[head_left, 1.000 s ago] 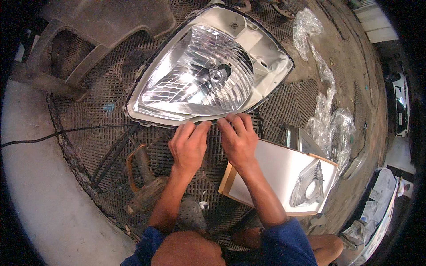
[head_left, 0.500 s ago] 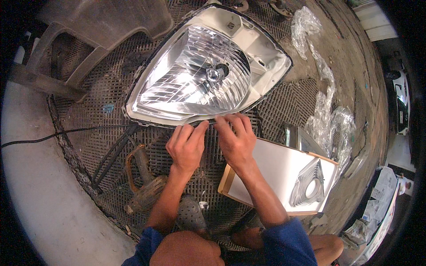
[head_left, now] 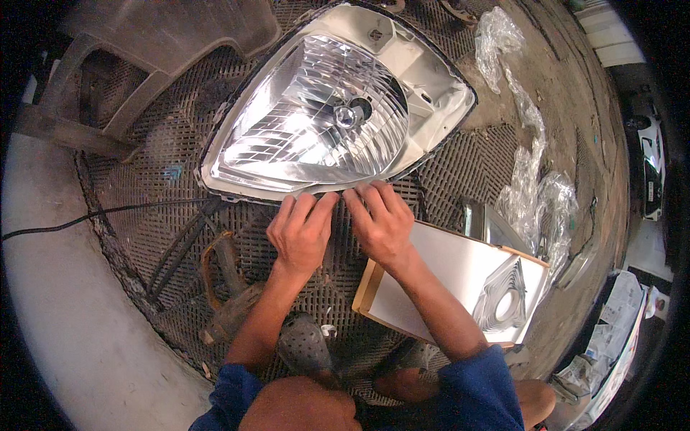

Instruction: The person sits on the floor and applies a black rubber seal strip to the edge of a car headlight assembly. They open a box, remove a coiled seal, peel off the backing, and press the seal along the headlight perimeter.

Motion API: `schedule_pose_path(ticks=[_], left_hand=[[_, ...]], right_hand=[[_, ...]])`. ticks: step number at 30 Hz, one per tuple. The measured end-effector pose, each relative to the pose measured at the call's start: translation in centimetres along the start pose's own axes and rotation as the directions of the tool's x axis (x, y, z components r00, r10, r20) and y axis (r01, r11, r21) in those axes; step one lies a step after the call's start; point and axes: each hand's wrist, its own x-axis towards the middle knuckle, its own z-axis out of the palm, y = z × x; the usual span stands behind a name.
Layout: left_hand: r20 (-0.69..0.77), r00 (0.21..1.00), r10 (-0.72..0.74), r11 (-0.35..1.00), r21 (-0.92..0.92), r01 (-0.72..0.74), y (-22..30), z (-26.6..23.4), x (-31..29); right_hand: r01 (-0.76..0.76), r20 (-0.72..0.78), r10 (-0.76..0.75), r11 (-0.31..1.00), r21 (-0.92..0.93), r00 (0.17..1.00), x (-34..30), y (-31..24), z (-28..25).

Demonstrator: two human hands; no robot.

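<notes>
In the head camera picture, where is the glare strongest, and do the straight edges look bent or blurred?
Head view: the strongest glare sits on the headlight reflector, beside the left hand and right hand; the white box is bright but readable. Head view: fisheye bending curves the mat edge and darkens the corners. Head view: the centre is sharp, with no clear motion blur.

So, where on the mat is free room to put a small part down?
Bare grid mat lies between the headlight and the crumpled plastic wrap, and left of the headlight below the grey plastic panel. It is crowded near the left hand and right hand, with the heat gun, the cardboard box and the cable.
</notes>
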Motion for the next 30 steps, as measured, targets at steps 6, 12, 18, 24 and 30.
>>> schedule_pose_path(ticks=[6, 12, 18, 24, 30], left_hand=[[0.001, 1.0, 0.015, 1.0, 0.016, -0.015, -0.2, -0.2, 0.2], [0.017, 1.0, -0.001, 1.0, -0.004, 0.001, -0.3, -0.3, 0.2], [0.038, 0.999, -0.01, 0.999, -0.035, 0.012, -0.2, -0.5, 0.5], [0.027, 1.0, 0.006, 0.997, -0.073, -0.004, -0.5, -0.3, 0.8], [0.025, 0.994, 0.106, 0.993, -0.053, -0.105, -1.3, -0.4, 0.5]], right_hand=[[0.073, 0.013, -0.074, 0.997, 0.032, 0.997, 0.2, 0.8, 0.1], [0.092, 0.044, -0.093, 0.995, 0.036, 0.995, 0.4, 1.1, -0.3], [0.0, 0.006, 0.0, 0.997, 0.079, 1.0, -0.1, 1.3, -0.1], [0.024, 0.003, -0.024, 0.999, 0.031, 1.0, 0.2, 1.7, -0.7], [0.065, -0.021, -0.064, 0.996, 0.054, 0.998, 0.0, 1.8, -0.4]])
